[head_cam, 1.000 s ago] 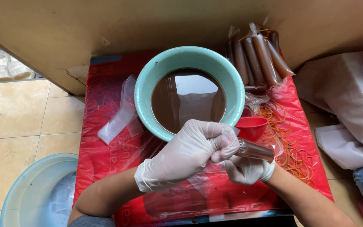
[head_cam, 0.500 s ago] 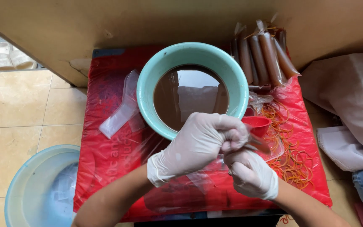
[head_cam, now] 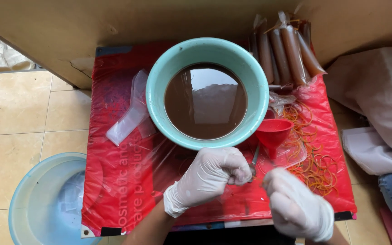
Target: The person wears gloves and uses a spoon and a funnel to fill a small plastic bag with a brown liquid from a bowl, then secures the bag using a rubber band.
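Bag: thin clear plastic bag (head_cam: 253, 164) pinched between both gloved hands, just below the bowl's (head_cam: 157, 97) rim.
Left hand (head_cam: 209, 177): grip closed on the bag.
Right hand (head_cam: 298, 209): fisted — contents hidden.
Funnel (head_cam: 273, 134): red, beside rubber bands (head_cam: 316, 163).
Table (head_cam: 114, 181): red-covered.

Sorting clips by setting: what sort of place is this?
Probably a home floor workspace for packing drinks: a teal basin of brown liquid, filled tied plastic tubes, tiled floor.
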